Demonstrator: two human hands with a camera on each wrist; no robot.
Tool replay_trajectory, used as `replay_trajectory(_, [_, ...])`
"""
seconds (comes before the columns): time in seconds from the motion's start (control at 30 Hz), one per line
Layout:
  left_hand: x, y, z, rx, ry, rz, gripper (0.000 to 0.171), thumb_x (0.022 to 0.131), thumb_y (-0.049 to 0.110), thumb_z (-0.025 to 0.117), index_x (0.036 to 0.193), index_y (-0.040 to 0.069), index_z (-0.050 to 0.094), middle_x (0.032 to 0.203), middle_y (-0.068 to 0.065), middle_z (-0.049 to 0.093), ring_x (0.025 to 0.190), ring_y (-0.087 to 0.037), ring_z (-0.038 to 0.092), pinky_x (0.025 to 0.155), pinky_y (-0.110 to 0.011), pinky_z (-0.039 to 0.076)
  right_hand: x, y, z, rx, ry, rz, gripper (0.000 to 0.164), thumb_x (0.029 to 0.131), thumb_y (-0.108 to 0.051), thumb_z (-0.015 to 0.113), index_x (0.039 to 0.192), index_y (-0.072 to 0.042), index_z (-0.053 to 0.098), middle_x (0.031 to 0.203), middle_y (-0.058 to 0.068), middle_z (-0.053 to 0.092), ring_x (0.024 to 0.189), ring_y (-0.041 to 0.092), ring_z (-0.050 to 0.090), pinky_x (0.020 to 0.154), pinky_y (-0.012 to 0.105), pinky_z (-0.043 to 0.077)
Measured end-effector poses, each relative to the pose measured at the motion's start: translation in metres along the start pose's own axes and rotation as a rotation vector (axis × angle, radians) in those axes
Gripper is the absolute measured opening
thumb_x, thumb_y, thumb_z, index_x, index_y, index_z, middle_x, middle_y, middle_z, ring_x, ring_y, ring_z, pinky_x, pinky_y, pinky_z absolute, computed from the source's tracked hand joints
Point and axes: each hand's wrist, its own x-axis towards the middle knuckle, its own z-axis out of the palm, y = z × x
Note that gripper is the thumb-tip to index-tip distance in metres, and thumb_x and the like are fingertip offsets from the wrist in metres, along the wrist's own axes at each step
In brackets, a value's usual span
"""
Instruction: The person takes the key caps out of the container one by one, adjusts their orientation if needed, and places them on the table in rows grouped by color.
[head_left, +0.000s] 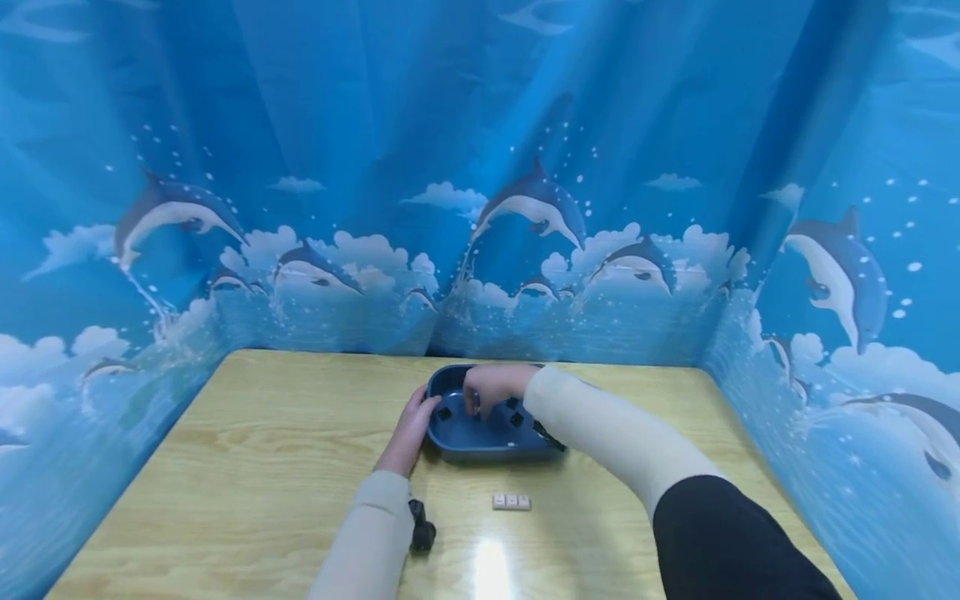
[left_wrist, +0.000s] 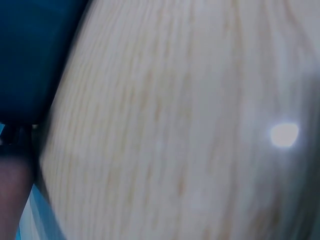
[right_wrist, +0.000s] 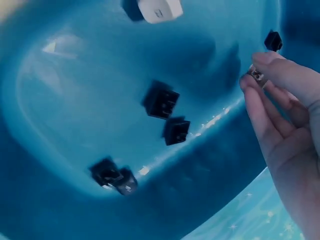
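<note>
A blue basin (head_left: 480, 455) with rounded corners sits toward the far side of the table. My left hand (head_left: 411, 427) holds its left rim, the thumb over the edge and the fingers along the outside. Inside the basin, my right hand (head_left: 491, 387) pinches a small pale block (right_wrist: 257, 75) between thumb and forefinger, as the right wrist view shows; its exact kind is unclear. Around it lie several small black cube-like pieces (right_wrist: 162, 102) with prongs, and a white keycap (right_wrist: 162, 10) bearing a mark. The left wrist view barely shows that hand.
In front of the basin, a short row of three white keycaps (head_left: 512, 502) lies on the light wooden table (head_left: 285, 467). A blue dolphin-print curtain (head_left: 337, 167) surrounds the table at the back and sides. The right forearm covers the basin's right part.
</note>
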Motion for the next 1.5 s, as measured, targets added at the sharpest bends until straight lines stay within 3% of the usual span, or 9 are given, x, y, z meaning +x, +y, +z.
replay_trajectory(0.13, [-0.001, 0.001, 0.000, -0.007, 0.000, 0.007, 0.060, 0.099, 0.034, 0.048, 0.152, 0.012, 0.033, 0.157, -0.014, 0.028, 0.145, -0.035, 0.020, 0.116, -0.054, 0.015, -0.012, 0.005, 0.006, 0.044, 0.040, -0.052, 0.014, 0.082, -0.003, 0.075, 0.083, -0.017, 0.073, 0.081, -0.008, 0.067, 0.072, 0.007, 0.061, 0.065, 0.024, 0.052])
replay_trajectory(0.23, [-0.001, 0.001, 0.001, -0.003, 0.000, 0.006, 0.060, 0.099, 0.034, 0.047, 0.152, 0.012, 0.032, 0.157, -0.014, 0.028, 0.145, -0.035, 0.019, 0.116, -0.054, 0.015, -0.023, 0.008, 0.009, 0.094, 0.062, -0.076, 0.014, 0.085, -0.002, 0.071, 0.081, -0.015, 0.071, 0.080, -0.006, 0.066, 0.071, 0.008, 0.060, 0.066, 0.025, 0.051])
replay_trajectory(0.33, [0.000, 0.001, 0.001, -0.001, 0.005, 0.005, 0.059, 0.098, 0.033, 0.047, 0.152, 0.012, 0.033, 0.157, -0.014, 0.028, 0.145, -0.034, 0.019, 0.116, -0.054, 0.015, -0.036, 0.010, 0.011, 0.150, 0.090, -0.075, 0.011, 0.088, -0.003, 0.068, 0.091, -0.013, 0.071, 0.085, -0.007, 0.066, 0.076, 0.007, 0.060, 0.069, 0.026, 0.052])
replay_trajectory(0.5, [0.000, 0.002, 0.001, 0.001, 0.006, 0.018, 0.059, 0.098, 0.032, 0.048, 0.151, 0.011, 0.034, 0.156, -0.015, 0.028, 0.145, -0.035, 0.019, 0.116, -0.054, 0.015, -0.057, 0.013, 0.014, 0.239, 0.135, -0.058, 0.023, 0.091, -0.004, 0.061, 0.110, -0.012, 0.072, 0.098, -0.007, 0.068, 0.088, 0.005, 0.062, 0.073, 0.025, 0.053])
replay_trajectory(0.7, [-0.001, 0.002, 0.000, -0.011, -0.015, 0.016, 0.060, 0.098, 0.033, 0.048, 0.152, 0.011, 0.032, 0.157, -0.014, 0.026, 0.145, -0.035, 0.016, 0.116, -0.055, 0.013, -0.078, 0.013, 0.020, 0.280, 0.156, -0.056, 0.023, 0.092, -0.003, 0.060, 0.108, -0.009, 0.076, 0.103, -0.005, 0.071, 0.094, 0.006, 0.064, 0.078, 0.024, 0.054])
replay_trajectory(0.9, [0.000, 0.000, -0.002, -0.014, -0.028, 0.030, 0.061, 0.099, 0.034, 0.047, 0.152, 0.010, 0.031, 0.158, -0.014, 0.025, 0.146, -0.034, 0.015, 0.116, -0.054, 0.011, -0.098, 0.014, 0.027, 0.357, 0.216, -0.096, 0.023, 0.092, -0.003, 0.059, 0.109, -0.006, 0.074, 0.104, -0.005, 0.068, 0.087, 0.007, 0.062, 0.071, 0.026, 0.052])
replay_trajectory(1.1, [-0.001, 0.000, -0.003, 0.002, -0.041, 0.039, 0.060, 0.099, 0.035, 0.046, 0.152, 0.011, 0.031, 0.158, -0.014, 0.025, 0.146, -0.034, 0.015, 0.116, -0.055, 0.011, -0.119, 0.016, 0.038, 0.455, 0.271, -0.072, 0.023, 0.096, -0.006, 0.059, 0.113, -0.003, 0.072, 0.110, 0.003, 0.069, 0.091, 0.008, 0.064, 0.073, 0.025, 0.055])
replay_trajectory(1.37, [-0.003, 0.003, -0.003, 0.010, -0.039, 0.030, 0.060, 0.099, 0.034, 0.045, 0.152, 0.010, 0.030, 0.158, -0.015, 0.025, 0.146, -0.034, 0.016, 0.117, -0.054, 0.011, -0.142, 0.012, 0.050, 0.582, 0.298, -0.059, 0.027, 0.096, 0.000, 0.051, 0.116, 0.001, 0.069, 0.115, 0.007, 0.067, 0.093, 0.019, 0.068, 0.079, 0.034, 0.057])
replay_trajectory(1.5, [-0.001, 0.002, -0.002, 0.014, -0.045, 0.014, 0.061, 0.099, 0.036, 0.045, 0.152, 0.010, 0.029, 0.158, -0.014, 0.024, 0.146, -0.034, 0.015, 0.117, -0.054, 0.011, -0.152, 0.011, 0.058, 0.592, 0.343, -0.080, 0.024, 0.094, 0.002, 0.055, 0.112, 0.001, 0.071, 0.114, 0.005, 0.065, 0.092, 0.017, 0.066, 0.079, 0.037, 0.057])
